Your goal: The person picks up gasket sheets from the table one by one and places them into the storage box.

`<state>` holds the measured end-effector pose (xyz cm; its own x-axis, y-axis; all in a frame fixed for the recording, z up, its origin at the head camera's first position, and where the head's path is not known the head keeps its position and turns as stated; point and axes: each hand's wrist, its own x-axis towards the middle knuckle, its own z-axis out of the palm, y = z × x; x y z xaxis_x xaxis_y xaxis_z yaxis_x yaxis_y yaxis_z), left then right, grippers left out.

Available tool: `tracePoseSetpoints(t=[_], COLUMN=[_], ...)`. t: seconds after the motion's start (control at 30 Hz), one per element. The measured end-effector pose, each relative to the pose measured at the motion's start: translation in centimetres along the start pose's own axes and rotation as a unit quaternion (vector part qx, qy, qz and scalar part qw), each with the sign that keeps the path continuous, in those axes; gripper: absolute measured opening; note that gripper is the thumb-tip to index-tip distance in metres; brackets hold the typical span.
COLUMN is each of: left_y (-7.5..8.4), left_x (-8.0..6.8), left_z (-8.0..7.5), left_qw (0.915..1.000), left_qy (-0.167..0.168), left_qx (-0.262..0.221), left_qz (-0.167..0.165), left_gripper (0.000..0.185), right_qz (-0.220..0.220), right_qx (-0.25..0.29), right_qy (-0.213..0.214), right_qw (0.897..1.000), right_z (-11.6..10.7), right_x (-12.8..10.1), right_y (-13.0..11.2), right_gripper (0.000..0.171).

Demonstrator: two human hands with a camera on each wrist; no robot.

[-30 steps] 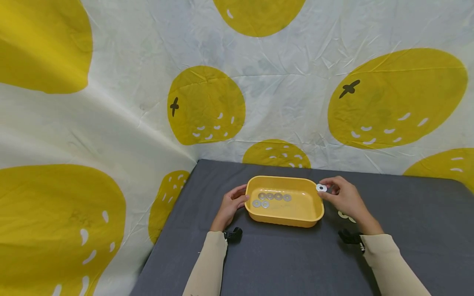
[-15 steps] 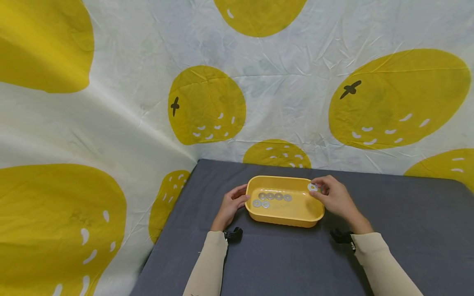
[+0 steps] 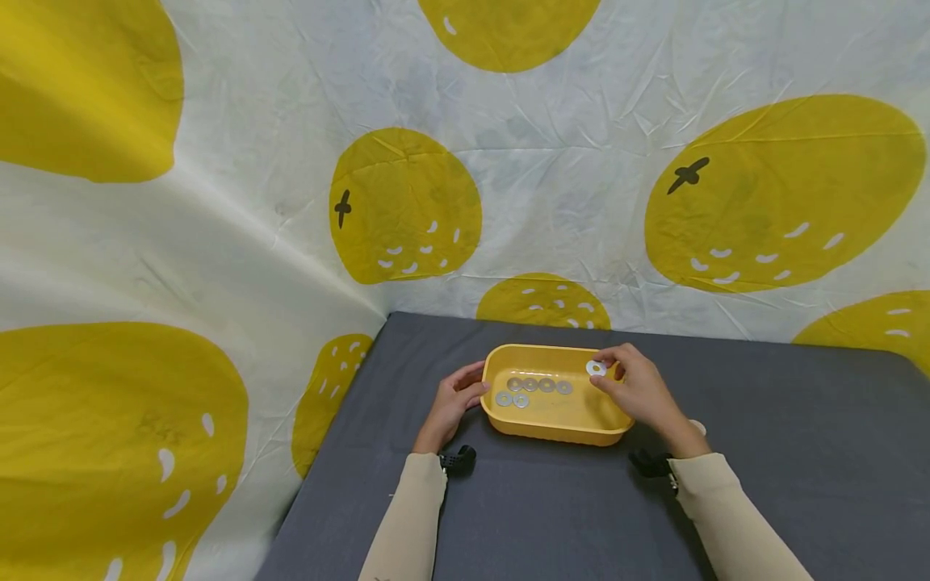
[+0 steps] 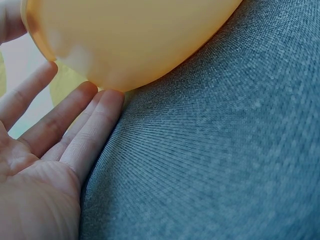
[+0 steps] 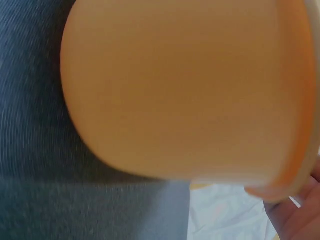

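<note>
A yellow plastic basin point(image 3: 559, 418) stands on the table, with several flat metal washers point(image 3: 542, 387) in a back row on its floor and two more washers point(image 3: 517, 400) in front at the left. My left hand point(image 3: 452, 405) holds the basin's left end, thumb over the rim and fingers point(image 4: 94, 132) against the outer wall. Between thumb and fingertips my right hand point(image 3: 641, 393) pinches one washer point(image 3: 590, 369), raised over the right part of the basin. In the right wrist view, the basin's wall point(image 5: 185, 90) hides the pinched washer.
Dark grey cloth point(image 3: 538, 508) covers the table. Just beyond the right wrist, a pale round piece point(image 3: 700, 426) shows partly on the cloth. A white curtain point(image 3: 552, 202) with yellow fruit prints hangs along the back and left.
My right hand has carried the washer leftward, from the basin's right rim to over its inside. My left hand and the basin have stayed in place.
</note>
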<state>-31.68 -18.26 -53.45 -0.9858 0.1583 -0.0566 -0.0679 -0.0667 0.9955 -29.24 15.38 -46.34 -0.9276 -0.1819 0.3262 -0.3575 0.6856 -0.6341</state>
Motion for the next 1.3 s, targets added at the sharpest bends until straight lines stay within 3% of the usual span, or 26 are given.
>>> tracePoseSetpoints(t=[0.87,1.3], left_y=[-0.3,-0.1], left_x=[0.0,-0.1], left_z=[-0.1,-0.2], left_qw=[1.0,0.9999], left_qy=[-0.001,-0.009], left_qx=[0.005,0.007], left_qz=[0.005,0.003], left_gripper=[0.048,0.047], right_qz=[-0.04,-0.018], right_qx=[0.035,0.03], right_qy=[-0.018,-0.052], right_qw=[0.998,0.998], right_z=[3.8,5.7], right_x=[0.9,1.5], right_y=[-1.9,-2.6], right_gripper=[0.027,0.029])
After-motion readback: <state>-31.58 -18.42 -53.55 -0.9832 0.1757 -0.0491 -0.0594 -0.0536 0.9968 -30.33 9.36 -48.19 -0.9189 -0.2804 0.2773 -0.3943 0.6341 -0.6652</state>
